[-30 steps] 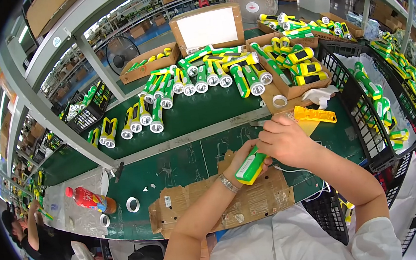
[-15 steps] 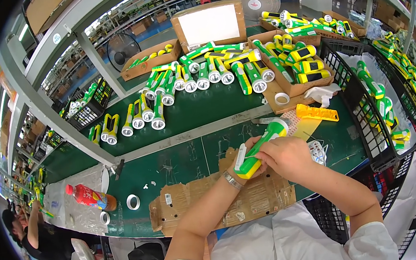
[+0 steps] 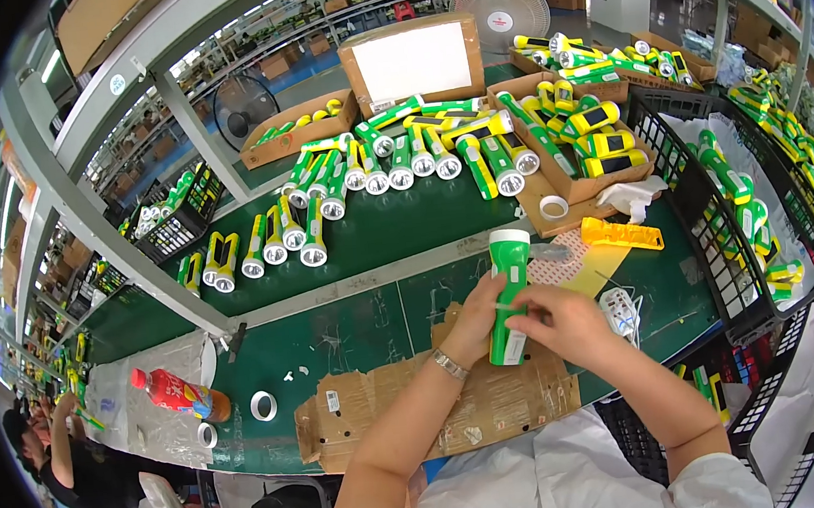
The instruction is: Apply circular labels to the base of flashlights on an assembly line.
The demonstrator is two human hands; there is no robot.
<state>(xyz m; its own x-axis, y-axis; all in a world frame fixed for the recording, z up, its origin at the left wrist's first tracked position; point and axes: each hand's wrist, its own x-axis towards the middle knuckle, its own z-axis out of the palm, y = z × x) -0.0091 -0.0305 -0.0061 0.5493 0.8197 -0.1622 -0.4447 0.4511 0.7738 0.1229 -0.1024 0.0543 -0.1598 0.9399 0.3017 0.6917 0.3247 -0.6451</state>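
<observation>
My left hand (image 3: 478, 320) grips a green flashlight (image 3: 509, 269) with a white head, held upright over the flattened cardboard (image 3: 391, 393). A wristwatch is on that wrist. On the flashlight's right side, my right hand (image 3: 567, 325) has its thumb and fingertips pinched together against the body. Whatever lies between those fingertips is too small to make out. Beyond both hands lie a sheet of small stickers (image 3: 565, 263) and an orange-yellow tray (image 3: 623, 233).
Several green and yellow flashlights (image 3: 398, 162) line the far shelf, beside a cardboard box (image 3: 606, 181) of more. A black crate (image 3: 721, 253) stands at right. Tape rolls (image 3: 263, 406) and a drink bottle (image 3: 181, 395) are at left. A person (image 3: 54, 454) works at far left.
The flashlight has turned from leaning right to nearly upright, now showing its green side. My right hand has drawn back from across it to its right side.
</observation>
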